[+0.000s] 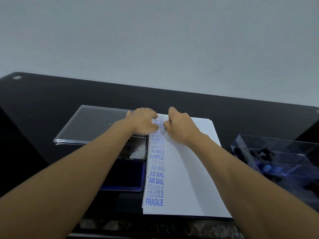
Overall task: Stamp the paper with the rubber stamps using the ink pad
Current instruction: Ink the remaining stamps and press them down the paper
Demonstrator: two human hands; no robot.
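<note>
Reaching both hands to the far end of the paper point(186, 169), I am working at the top of the stamped column. My right hand point(180, 129) is curled knuckles-up and pressed down on the sheet. I judge it grips a rubber stamp point(165, 129), though only a dark sliver shows under the fingers. My left hand point(143, 122) sits just beside it at the sheet's upper left corner, fingers bent with the tips on the paper. I cannot tell whether it only steadies the sheet or pinches something.

The paper lies in the middle of the black desk point(51, 100). One column of blue marks runs up its left edge: FRAGILE nearest me, then AIR MAIL, then SAMPLE, then AMENDED under my hands. Several marks are faint. The rest of the sheet is blank.

The ink pad point(124, 175) lies open, touching the paper's left edge, its lid folded back towards a clear flat cover point(93, 123). A clear box point(276, 152) on the right holds dark shapes, probably more stamps, too blurred to count.

By my reckoning four stamps have been used and the first column is nearly full. If the box does hold unused stamps, those are left, with plenty of white paper for them.
</note>
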